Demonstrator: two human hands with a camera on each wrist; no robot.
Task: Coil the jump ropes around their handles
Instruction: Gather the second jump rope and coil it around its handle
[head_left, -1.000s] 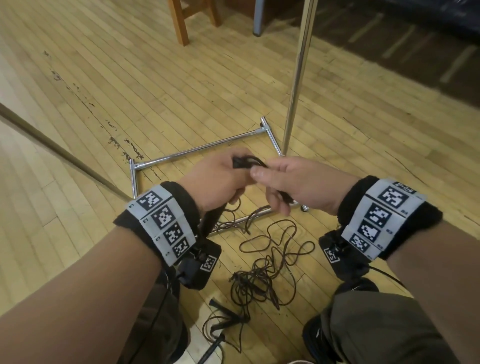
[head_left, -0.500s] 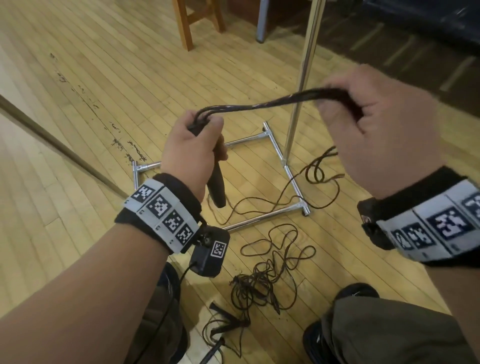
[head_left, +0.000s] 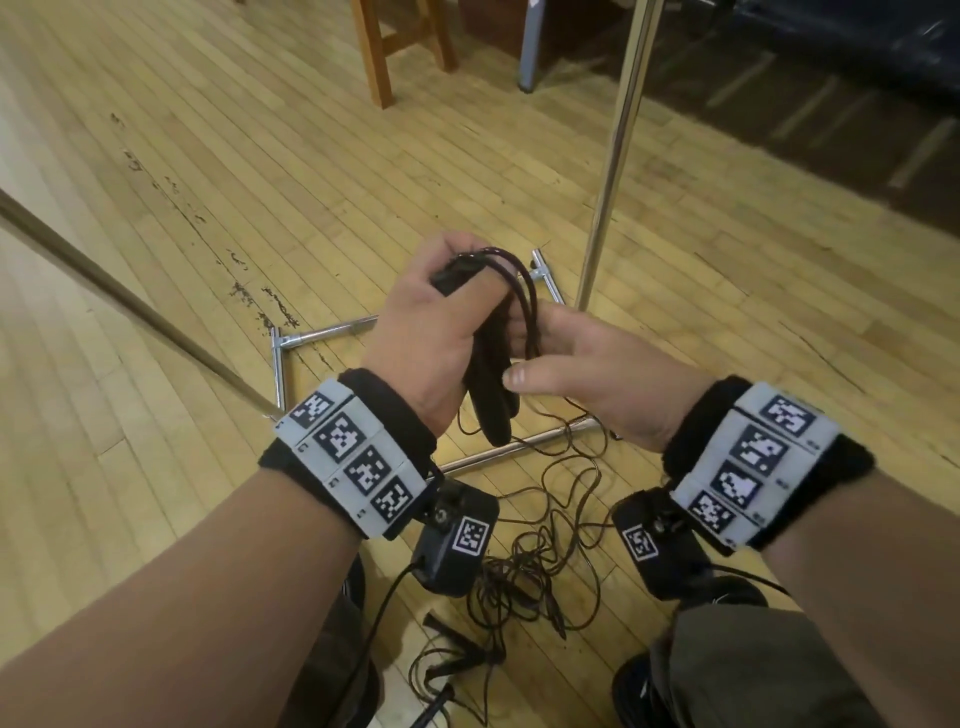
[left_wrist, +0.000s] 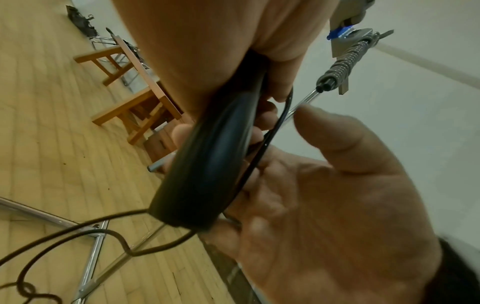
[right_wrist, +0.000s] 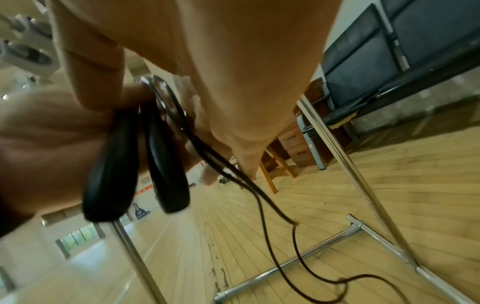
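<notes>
Half a second ago the right hand was raised high and far to the right, stretching the rope taut away from the handles; now it has come back down beside the left hand, and the rope arcs over the top of the handles in a short loop.

At the left, a thin brown rod slants across the wooden floor. The left hand is curled round the two black handles, gripping their upper ends so they hang side by side, lower ends pointing down toward the floor. The rope bends over the top of that hand and runs down the right side of the handles. The right hand sits just right of them, palm toward the handles, thumb stretched out near their lower part; its fingers reach behind the handles where the rope passes, but whether they pinch the rope cannot be told.

Below the hands the loose rope drops to a tangled pile on the floor near the person's knees. A chrome stand rises just right of the hands, its base frame on the floor behind them. Wooden chair legs stand farther off.
</notes>
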